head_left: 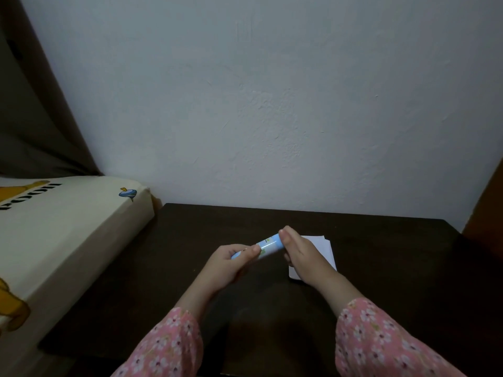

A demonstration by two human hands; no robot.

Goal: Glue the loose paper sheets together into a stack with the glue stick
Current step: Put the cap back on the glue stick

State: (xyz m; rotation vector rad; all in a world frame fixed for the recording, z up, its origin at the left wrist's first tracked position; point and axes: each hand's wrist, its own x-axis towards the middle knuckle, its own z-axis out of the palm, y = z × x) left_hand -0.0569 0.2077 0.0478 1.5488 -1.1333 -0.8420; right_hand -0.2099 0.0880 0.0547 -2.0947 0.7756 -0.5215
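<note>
"POOH" in black letters, upside down, on cream bedsheet [68, 221]; glue stick [268, 244] label unreadable

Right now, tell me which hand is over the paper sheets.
The right hand, gripping the glue stick's far end, covers the paper sheets; the left hand is over bare table.

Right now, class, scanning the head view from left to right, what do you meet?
Mattress → left hand → glue stick → right hand → paper sheets, all but the mattress over the dark table.
</note>
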